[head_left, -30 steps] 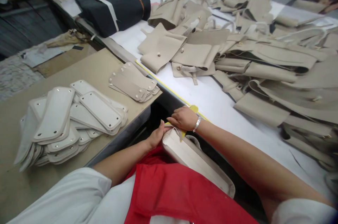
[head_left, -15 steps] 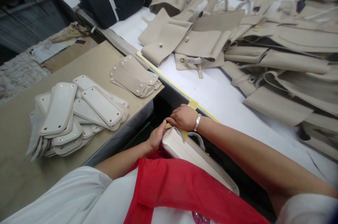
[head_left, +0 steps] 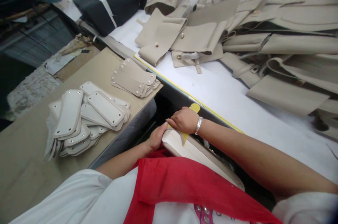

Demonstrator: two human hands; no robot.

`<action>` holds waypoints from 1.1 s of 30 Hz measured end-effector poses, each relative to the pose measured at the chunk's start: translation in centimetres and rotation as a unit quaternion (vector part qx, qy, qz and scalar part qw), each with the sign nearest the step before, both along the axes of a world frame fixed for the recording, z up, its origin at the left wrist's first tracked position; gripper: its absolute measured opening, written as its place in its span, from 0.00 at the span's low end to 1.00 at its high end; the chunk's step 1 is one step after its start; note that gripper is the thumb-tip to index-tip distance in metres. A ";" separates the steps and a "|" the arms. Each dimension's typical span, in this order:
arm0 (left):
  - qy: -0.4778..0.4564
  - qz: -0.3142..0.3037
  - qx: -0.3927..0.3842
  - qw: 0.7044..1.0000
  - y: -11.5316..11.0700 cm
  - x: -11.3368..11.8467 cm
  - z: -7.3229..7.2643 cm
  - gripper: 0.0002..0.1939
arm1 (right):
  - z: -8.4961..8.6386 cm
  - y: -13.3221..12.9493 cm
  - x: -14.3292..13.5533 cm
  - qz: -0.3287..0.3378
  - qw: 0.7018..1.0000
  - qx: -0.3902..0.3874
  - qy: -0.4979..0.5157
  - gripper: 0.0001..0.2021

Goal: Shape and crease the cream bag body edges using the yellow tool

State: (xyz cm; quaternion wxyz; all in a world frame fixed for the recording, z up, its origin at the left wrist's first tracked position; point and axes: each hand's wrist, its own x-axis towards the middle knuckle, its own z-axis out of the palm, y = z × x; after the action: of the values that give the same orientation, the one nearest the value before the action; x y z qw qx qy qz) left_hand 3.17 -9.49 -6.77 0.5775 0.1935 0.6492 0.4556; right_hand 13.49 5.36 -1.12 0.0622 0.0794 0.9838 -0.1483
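R hand [head_left: 186,120]: fingers curled round flat yellow round-ended strip [head_left: 194,107], matl. unclear; its lower tip on boxy beige leather-look bag [head_left: 196,154]. Bag by red cloth apron [head_left: 171,178], runs approx. 4 o'clock from hands. L hand [head_left: 157,136] on bag's upper-L end; fingers partly hidden, closure can't tell. White studded pads [head_left: 104,107] on tan counter [head_left: 87,70], approx. 9 o'clock.

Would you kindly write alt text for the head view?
A person's right hand holds a yellow strip at the end of a cream bag, the left hand against it. Pale panels are piled at left; beige pieces lie across a white table.
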 end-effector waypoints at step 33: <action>-0.202 -0.183 0.066 0.960 3.0 -3.5 1.4 0.22 | 2.2 4.0 -0.3 0.101 0.987 0.112 -0.051 0.31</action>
State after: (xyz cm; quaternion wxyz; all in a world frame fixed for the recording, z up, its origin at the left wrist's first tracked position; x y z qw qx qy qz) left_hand -0.34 -6.51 -5.36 0.7563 0.2504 0.4406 0.4138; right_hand 13.24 9.33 1.06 0.1175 -0.0069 0.9927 -0.0261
